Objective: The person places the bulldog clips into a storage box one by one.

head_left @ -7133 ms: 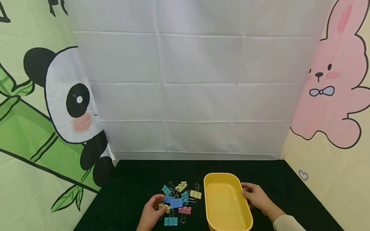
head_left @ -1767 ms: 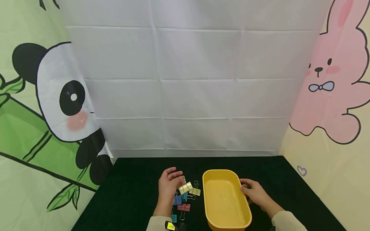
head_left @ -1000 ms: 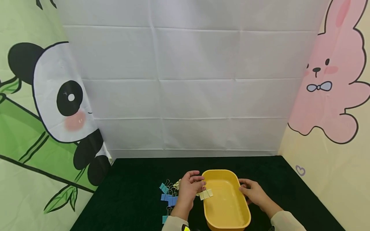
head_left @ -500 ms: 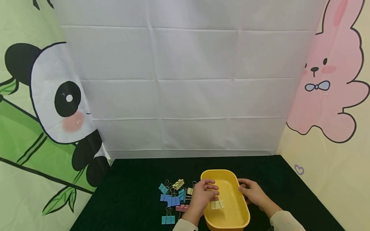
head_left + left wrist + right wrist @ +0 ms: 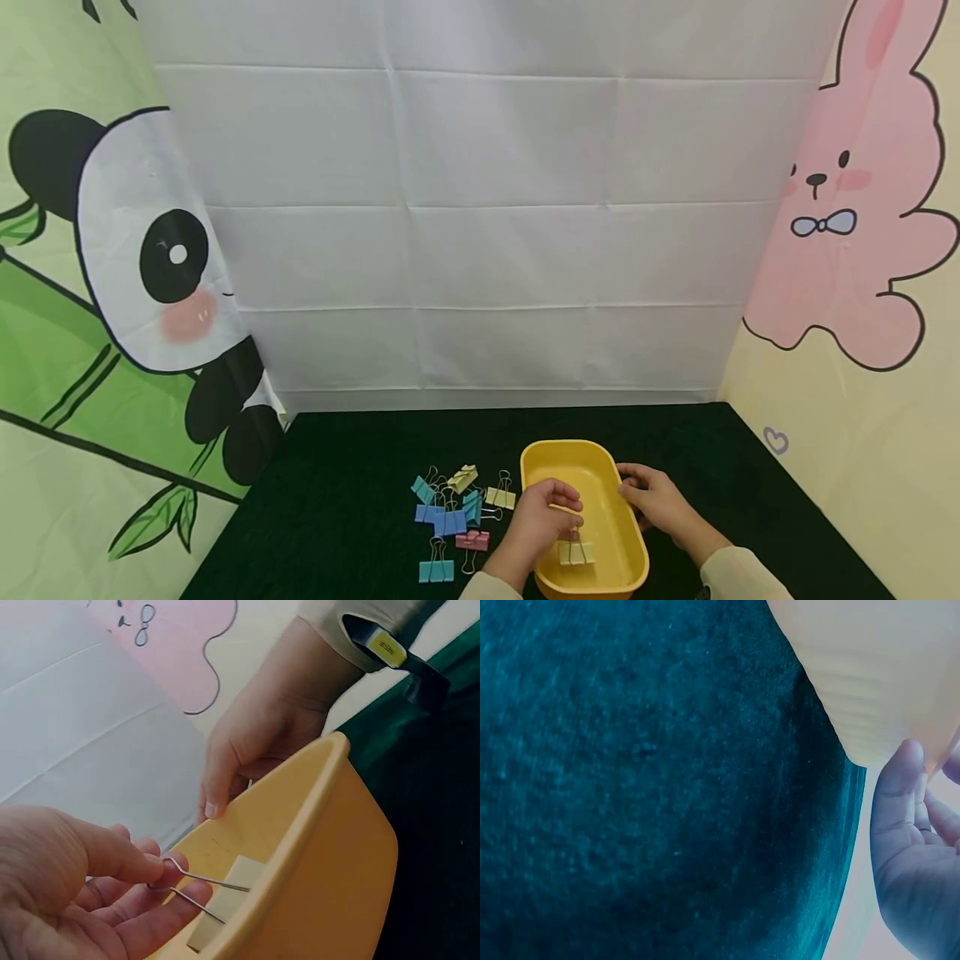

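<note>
Head alone, loose clips [image 5: 451, 523], beside tray [image 5: 604, 498]

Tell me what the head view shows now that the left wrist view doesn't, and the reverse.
Only the head view shows the group of loose binder clips, blue, teal, yellow and pink, on the dark cloth, and the panda on the backdrop.

Only the left wrist view shows the yellow label at the right wrist.

Both show the left hand pinching a pale yellow clip by its wire handles inside the yellow tray, the right hand gripping the tray's rim, and part of the pink rabbit.
</note>
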`<action>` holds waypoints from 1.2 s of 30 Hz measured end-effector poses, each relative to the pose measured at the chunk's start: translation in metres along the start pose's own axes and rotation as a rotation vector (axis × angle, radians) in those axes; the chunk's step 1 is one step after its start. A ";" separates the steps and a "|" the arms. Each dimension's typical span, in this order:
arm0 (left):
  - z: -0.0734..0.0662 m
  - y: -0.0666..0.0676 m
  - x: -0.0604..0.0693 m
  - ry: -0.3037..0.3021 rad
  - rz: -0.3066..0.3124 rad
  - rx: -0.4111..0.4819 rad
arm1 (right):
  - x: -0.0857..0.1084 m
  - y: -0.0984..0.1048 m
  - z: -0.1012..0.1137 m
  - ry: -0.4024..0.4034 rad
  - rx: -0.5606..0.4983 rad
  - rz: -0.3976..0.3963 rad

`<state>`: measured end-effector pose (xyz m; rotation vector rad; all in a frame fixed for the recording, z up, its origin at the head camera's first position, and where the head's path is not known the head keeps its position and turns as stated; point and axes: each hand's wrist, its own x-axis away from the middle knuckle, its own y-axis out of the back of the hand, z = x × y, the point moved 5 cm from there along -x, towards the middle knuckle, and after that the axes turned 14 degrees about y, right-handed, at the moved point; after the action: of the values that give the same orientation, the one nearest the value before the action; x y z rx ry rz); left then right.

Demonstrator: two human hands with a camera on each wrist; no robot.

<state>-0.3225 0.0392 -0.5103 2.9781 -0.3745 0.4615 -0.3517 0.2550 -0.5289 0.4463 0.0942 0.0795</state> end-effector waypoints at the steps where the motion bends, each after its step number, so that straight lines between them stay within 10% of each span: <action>1: -0.001 -0.001 0.000 -0.004 0.001 -0.021 | 0.000 0.000 0.000 0.002 -0.001 0.000; 11: -0.001 -0.007 -0.001 0.007 -0.014 -0.195 | -0.001 0.000 -0.001 0.010 -0.013 0.004; 21: -0.008 -0.001 0.003 -0.080 -0.085 -0.173 | 0.000 0.001 0.001 0.011 -0.019 -0.005; 36: -0.030 0.067 0.011 -0.181 -0.210 0.047 | -0.001 0.001 0.000 0.001 -0.015 -0.007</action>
<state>-0.3379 -0.0236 -0.4738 3.0686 -0.0637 0.1824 -0.3528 0.2557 -0.5283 0.4311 0.0962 0.0739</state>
